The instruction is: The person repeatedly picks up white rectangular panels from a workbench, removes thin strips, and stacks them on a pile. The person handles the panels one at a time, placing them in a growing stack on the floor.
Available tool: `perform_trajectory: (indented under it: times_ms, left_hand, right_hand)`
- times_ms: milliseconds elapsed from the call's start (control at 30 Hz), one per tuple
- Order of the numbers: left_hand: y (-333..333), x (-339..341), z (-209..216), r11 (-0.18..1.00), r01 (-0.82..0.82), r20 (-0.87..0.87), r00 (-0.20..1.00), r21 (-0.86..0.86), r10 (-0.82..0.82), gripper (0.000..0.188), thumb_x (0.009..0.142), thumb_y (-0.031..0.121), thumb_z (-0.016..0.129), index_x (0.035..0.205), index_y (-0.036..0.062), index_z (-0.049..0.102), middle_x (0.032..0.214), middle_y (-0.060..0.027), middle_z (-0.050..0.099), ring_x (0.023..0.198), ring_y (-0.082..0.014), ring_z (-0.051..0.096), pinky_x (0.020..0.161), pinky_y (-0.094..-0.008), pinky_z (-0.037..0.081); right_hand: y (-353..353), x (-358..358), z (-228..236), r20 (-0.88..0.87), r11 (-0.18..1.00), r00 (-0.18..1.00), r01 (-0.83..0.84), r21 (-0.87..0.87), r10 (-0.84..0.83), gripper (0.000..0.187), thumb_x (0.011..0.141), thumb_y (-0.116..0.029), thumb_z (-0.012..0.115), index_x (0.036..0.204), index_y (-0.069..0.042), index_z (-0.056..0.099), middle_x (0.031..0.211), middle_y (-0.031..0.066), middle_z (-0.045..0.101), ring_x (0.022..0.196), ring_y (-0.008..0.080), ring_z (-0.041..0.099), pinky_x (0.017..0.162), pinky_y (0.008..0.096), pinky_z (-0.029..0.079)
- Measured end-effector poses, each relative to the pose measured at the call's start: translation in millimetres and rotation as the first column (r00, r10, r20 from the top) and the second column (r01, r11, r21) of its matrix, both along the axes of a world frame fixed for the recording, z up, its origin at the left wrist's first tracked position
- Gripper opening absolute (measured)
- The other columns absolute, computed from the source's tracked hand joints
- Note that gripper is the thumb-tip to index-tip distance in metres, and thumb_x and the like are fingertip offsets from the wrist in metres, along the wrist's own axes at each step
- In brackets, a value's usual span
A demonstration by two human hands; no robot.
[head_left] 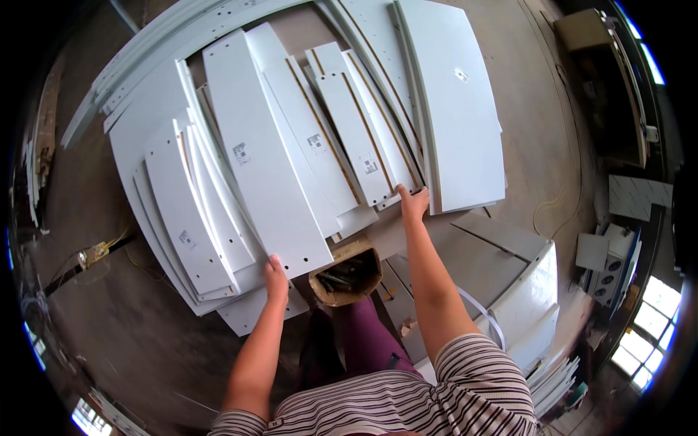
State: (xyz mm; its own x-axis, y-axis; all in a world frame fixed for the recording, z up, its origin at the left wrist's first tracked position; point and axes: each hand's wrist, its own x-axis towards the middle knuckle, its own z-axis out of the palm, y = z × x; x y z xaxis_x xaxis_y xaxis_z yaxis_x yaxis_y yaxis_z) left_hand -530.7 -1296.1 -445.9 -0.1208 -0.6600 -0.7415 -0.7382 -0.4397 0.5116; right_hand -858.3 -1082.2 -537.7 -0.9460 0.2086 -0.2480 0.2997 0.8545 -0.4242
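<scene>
My left hand (pixel 275 280) is closed at the near right corner of a long, wide white panel (pixel 265 152), thumb up and the other fingers mostly hidden. Farther right, my right hand (pixel 414 203) is at the near end of a narrow white panel (pixel 385 123) with a brown groove, its thumb and a finger at the edge. Left of that lies a shorter grooved white panel (pixel 354 131) with a label. Between my forearms stands an open cardboard box (pixel 318 282) with dark, thin items inside that I cannot make out.
Several curved-looking white panels (pixel 185 218) are stacked at left. A wide white panel (pixel 458 109) lies at right. Near my right arm is a large whitish stack (pixel 502 276) with a pale strap (pixel 487 312). A brown carton (pixel 584 30) stands far right.
</scene>
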Motion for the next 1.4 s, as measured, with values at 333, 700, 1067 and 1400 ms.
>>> perform_trajectory:
  times_ms: [333, 700, 1067, 1400]
  left_hand:
    - [-65, 42, 89, 0.962, -0.218, -0.244, 0.954, -0.162, 0.175, 0.055, 0.099, 0.041, 0.039, 0.124, -0.0071, 0.048, 0.119, -0.0139, 0.056, 0.106, -0.0202, 0.054, 0.092, -0.0314, 0.042]
    - [-205, 131, 83, 0.894, 0.057, 0.09, 0.996, -0.445, -0.019, 0.041, 0.097, 0.034, 0.046, 0.096, -0.0041, 0.059, 0.088, -0.0089, 0.063, 0.08, -0.0169, 0.06, 0.075, -0.033, 0.047]
    - [-49, -32, 47, 0.84, 0.463, -0.202, 0.828, -0.282, -0.523, 0.04, 0.091, 0.019, 0.056, 0.127, 0.0024, 0.047, 0.117, -0.0112, 0.056, 0.104, -0.0196, 0.055, 0.094, -0.0347, 0.042]
    - [-9, -79, -31, 0.865, 0.099, -0.198, 0.98, 0.493, 0.001, 0.079, 0.088, 0.03, 0.063, 0.14, -0.0076, 0.017, 0.143, -0.0195, 0.029, 0.134, -0.0282, 0.023, 0.11, -0.041, 0.019]
  right_hand:
    - [-12, -14, 11, 0.483, 0.612, 0.841, 0.52, -0.597, -0.243, 0.067, 0.077, -0.026, 0.073, 0.123, 0.003, 0.034, 0.111, 0.0165, 0.047, 0.091, 0.0244, 0.054, 0.064, 0.035, 0.054]
    - [-38, -59, 4, -0.144, 0.884, 0.88, -0.463, -0.061, 0.452, 0.062, 0.082, -0.027, 0.064, 0.131, 0.001, 0.039, 0.124, 0.0229, 0.048, 0.116, 0.0379, 0.045, 0.099, 0.0428, 0.038]
    - [-66, -82, 3, -0.022, 0.958, 0.959, -0.282, 0.057, 0.283, 0.042, 0.085, -0.04, 0.059, 0.093, 0.001, 0.059, 0.104, 0.0258, 0.056, 0.099, 0.0427, 0.053, 0.087, 0.0487, 0.043]
    - [-58, -83, 2, 0.066, 0.947, 0.945, -0.322, 0.008, 0.321, 0.039, 0.084, -0.04, 0.057, 0.09, -0.002, 0.056, 0.096, 0.0205, 0.057, 0.093, 0.0384, 0.056, 0.081, 0.0488, 0.045]
